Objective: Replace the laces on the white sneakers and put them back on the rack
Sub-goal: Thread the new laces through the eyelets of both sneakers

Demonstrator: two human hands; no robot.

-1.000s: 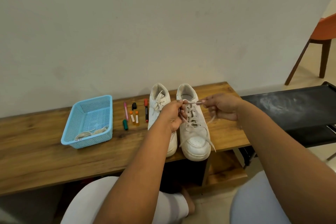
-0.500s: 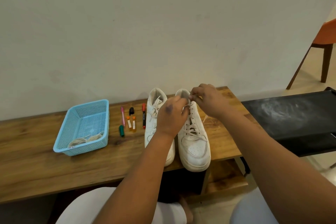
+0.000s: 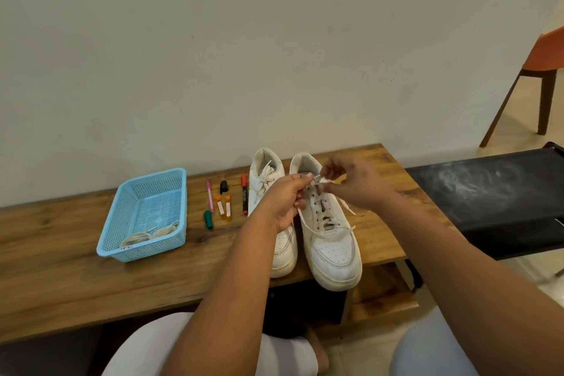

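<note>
Two white sneakers on the wooden bench (image 3: pixel 61 253), toes toward me. Right sneaker (image 3: pixel 331 241) at 6 o'clock of my hands. My left hand (image 3: pixel 285 203) and right hand (image 3: pixel 355 185) each pinch its lace (image 3: pixel 317 178) over the top eyelets, fingers curled. Left sneaker (image 3: pixel 265 183) touches it at 9 o'clock. Blue basket (image 3: pixel 146 192) with spare laces (image 3: pixel 149 233) farther toward 9, markers (image 3: pixel 225 201) between.

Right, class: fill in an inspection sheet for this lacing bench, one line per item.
Surface: wooden bench, against a wall.
Job's things: two white sneakers side by side; lace at the right one's top eyelets.
Clutter: blue basket holding coiled laces; markers.
Hands: left hand and right hand pinch the lace.
Cables: nothing seen.
Surroundings: black rack, orange chair.
</note>
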